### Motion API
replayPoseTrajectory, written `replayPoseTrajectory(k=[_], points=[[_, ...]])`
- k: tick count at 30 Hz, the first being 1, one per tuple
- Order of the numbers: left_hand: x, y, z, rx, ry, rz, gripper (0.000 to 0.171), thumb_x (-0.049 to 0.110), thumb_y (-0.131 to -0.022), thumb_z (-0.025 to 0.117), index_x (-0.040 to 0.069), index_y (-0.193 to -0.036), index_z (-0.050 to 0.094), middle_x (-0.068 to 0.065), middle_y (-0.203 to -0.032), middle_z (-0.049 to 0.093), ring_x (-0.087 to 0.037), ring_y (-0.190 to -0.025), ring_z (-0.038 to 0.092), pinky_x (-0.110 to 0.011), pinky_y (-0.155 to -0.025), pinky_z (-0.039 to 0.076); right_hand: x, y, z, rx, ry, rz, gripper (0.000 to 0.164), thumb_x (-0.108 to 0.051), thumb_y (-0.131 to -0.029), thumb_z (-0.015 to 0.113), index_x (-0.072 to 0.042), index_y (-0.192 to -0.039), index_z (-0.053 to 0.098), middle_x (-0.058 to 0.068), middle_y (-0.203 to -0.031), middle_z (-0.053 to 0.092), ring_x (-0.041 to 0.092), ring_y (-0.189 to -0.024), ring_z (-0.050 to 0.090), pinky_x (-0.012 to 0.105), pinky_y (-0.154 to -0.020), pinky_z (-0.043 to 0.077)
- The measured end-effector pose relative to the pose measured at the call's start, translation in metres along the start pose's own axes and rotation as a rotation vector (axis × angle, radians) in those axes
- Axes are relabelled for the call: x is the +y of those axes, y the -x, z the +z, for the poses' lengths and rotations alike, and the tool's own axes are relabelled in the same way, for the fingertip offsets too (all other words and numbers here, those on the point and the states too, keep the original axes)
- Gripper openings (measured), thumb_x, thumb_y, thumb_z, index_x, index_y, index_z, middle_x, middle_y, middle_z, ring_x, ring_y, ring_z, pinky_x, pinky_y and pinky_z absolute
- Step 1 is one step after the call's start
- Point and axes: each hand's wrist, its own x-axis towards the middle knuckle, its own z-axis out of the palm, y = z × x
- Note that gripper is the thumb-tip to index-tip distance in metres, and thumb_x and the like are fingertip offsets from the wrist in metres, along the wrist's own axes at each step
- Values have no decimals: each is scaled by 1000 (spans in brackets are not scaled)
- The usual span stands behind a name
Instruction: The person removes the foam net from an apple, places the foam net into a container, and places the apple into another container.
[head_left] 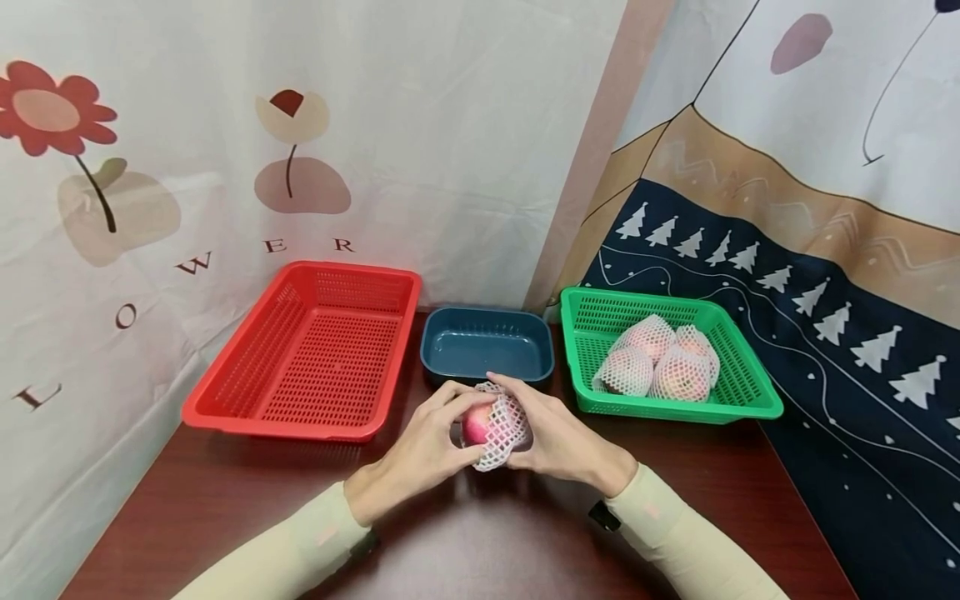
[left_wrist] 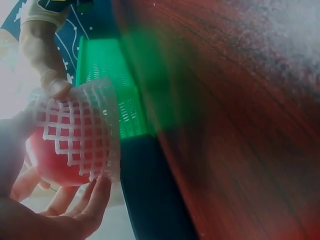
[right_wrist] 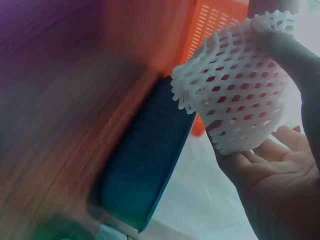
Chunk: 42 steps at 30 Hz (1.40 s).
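A red apple (head_left: 476, 426), partly covered by a white foam net (head_left: 504, 433), is held between both hands above the table, just in front of the blue bin. My left hand (head_left: 420, 446) grips it from the left, fingers on top and thumb below, on the bare side. From the right, my right hand (head_left: 570, 442) holds the netted side. In the left wrist view, bare red skin of the apple (left_wrist: 52, 162) shows below the net (left_wrist: 82, 130). The right wrist view shows the net (right_wrist: 245, 95) covering most of the fruit, its loose edge sticking out past it.
A red basket (head_left: 322, 429) with nothing in it stands at the left. Behind the hands sits a dark blue bin (head_left: 487, 354). The green basket (head_left: 675, 408) at the right carries several netted fruits (head_left: 656, 358). A printed curtain (head_left: 450, 150) hangs behind the brown table (head_left: 480, 542).
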Motion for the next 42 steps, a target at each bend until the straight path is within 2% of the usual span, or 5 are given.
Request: replayPoseTrajectory(k=[11,21,26,36,42], points=[[-2,0,-9,38,-15,-37,76,13,-82,107,19,-151,77,-5,-137,72,-22,-125,75,-40,-100,70,0,5,-15,55,-29,16,85,-24,-94,100,-11,-165,55,7,-160,71,20,-136,75,43,-114,67],[-3,1,-13,51,-22,-49,79,13,-80,108,17,-152,76,-6,-139,71,-23,-127,74,-40,-102,70,0,7,-21,158,87,-111,30,-12,-98,94,-14,-125,82,2,-129,83,17,-119,82,34,-99,72],[-1,1,-14,78,-33,-62,75,14,-81,106,15,-150,76,-6,-139,71,-24,-126,74,-39,-101,70,0,9,-22,165,115,-68,25,-11,-99,94,-14,-119,80,2,-126,83,17,-117,82,35,-98,72],[1,0,-16,106,-64,-127,76,25,-87,104,16,-156,72,-9,-142,68,-23,-129,71,-40,-103,68,0,13,-28,138,80,44,20,-14,-102,92,-17,-116,79,10,-145,80,28,-131,79,44,-105,71],[1,0,-17,127,-60,-140,74,30,-87,104,16,-153,72,-8,-143,67,-22,-131,69,-42,-104,69,1,14,-31,108,11,99,23,-6,-102,89,-16,-118,75,8,-146,81,18,-114,83,36,-97,73]])
